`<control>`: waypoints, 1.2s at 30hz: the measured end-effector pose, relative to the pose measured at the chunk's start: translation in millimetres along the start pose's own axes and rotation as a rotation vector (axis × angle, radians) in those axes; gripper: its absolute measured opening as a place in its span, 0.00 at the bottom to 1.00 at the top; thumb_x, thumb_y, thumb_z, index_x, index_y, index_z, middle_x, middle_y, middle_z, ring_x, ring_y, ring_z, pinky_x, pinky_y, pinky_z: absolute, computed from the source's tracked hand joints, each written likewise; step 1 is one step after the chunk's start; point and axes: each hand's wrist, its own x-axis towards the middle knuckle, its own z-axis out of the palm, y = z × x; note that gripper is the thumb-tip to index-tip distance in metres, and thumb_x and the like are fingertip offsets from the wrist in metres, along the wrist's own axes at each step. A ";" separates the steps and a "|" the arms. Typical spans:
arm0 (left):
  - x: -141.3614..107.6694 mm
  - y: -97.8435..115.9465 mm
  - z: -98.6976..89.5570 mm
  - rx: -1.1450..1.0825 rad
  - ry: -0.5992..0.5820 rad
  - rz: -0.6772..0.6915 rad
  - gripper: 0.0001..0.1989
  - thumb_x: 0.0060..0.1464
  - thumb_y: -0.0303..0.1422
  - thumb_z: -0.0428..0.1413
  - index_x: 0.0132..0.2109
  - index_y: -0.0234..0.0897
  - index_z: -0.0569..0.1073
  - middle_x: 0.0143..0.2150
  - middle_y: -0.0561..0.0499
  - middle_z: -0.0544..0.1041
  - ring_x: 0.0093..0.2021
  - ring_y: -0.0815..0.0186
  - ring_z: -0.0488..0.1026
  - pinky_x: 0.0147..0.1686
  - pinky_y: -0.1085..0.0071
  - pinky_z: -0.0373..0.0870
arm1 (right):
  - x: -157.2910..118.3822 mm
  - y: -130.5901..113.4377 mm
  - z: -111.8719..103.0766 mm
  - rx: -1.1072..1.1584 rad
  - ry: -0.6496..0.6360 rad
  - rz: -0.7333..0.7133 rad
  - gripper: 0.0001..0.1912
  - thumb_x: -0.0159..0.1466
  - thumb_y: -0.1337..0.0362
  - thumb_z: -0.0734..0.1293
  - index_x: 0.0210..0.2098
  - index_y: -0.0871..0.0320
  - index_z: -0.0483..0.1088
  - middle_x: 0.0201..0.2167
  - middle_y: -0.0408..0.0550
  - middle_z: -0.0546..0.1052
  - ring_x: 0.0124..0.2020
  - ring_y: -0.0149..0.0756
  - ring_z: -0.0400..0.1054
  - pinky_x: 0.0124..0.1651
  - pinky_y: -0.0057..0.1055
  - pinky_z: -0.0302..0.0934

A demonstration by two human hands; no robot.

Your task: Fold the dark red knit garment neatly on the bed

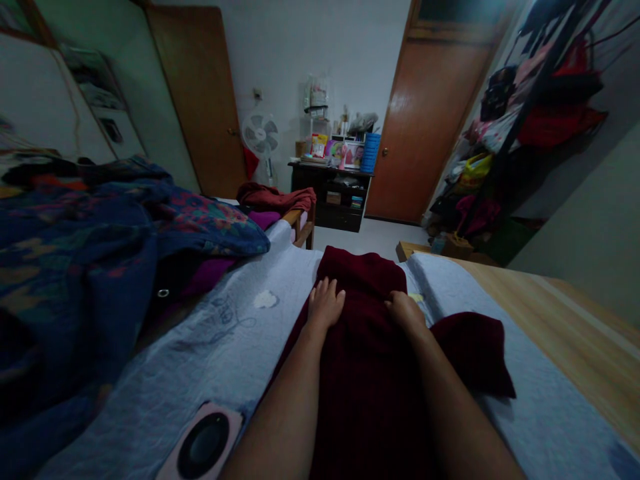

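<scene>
A dark red long garment [370,373] lies lengthwise on the bed in front of me, and a sleeve-like part [475,350] sticks out to the right. My left hand [326,305] rests on its upper left side, fingers stretched out and lying on the cloth. At the upper right edge, my right hand [406,311] has its fingers curled in on the fabric; the fingertips are partly hidden. Both forearms reach over the garment and cover some of it.
A pale blue quilted sheet [200,360] covers the bed. Blue floral clothes [115,233] are heaped at left. A pink object with a black disc [205,440] lies near my left forearm. A wooden board [560,313] runs along the right. Beyond stand a fan [261,133] and a black cabinet [325,217].
</scene>
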 end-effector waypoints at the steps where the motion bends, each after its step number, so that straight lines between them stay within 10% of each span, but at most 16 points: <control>1: 0.1 -0.2 0.7 0.006 -0.013 -0.009 0.27 0.62 0.43 0.42 0.64 0.39 0.60 0.69 0.42 0.52 0.68 0.52 0.47 0.64 0.54 0.44 | 1.1 0.3 2.1 -0.023 -0.037 -0.001 0.10 0.62 0.63 0.60 0.39 0.56 0.72 0.40 0.54 0.78 0.42 0.41 0.72 0.38 0.31 0.59; 10: -1.9 2.2 -1.4 0.077 -0.045 0.025 0.26 0.62 0.44 0.40 0.64 0.44 0.61 0.69 0.46 0.54 0.68 0.47 0.46 0.63 0.49 0.43 | 28.2 -56.4 -30.8 -0.021 0.053 -0.190 0.15 0.63 0.65 0.59 0.46 0.61 0.70 0.48 0.60 0.73 0.50 0.48 0.67 0.49 0.37 0.57; 16: -2.9 2.5 -2.4 0.075 -0.045 0.025 0.24 0.62 0.44 0.40 0.63 0.47 0.62 0.69 0.49 0.53 0.68 0.48 0.46 0.63 0.50 0.43 | 64.2 -96.5 -9.3 0.079 0.016 -0.177 0.23 0.69 0.58 0.51 0.46 0.65 0.71 0.47 0.62 0.75 0.50 0.43 0.68 0.48 0.31 0.57; 22: -1.4 4.1 -2.8 0.105 -0.071 0.027 0.25 0.63 0.43 0.39 0.64 0.46 0.61 0.69 0.47 0.52 0.68 0.50 0.46 0.63 0.48 0.43 | 80.5 -91.3 13.8 0.065 -0.040 -0.096 0.26 0.62 0.48 0.61 0.45 0.65 0.73 0.45 0.63 0.76 0.47 0.48 0.71 0.44 0.35 0.61; 36: -2.5 6.2 -1.1 0.177 -0.032 -0.058 0.31 0.62 0.45 0.39 0.68 0.36 0.48 0.70 0.43 0.47 0.69 0.53 0.44 0.64 0.55 0.45 | 81.3 -89.9 31.0 0.075 0.145 -0.002 0.16 0.65 0.63 0.58 0.49 0.57 0.70 0.47 0.57 0.74 0.49 0.44 0.69 0.46 0.35 0.61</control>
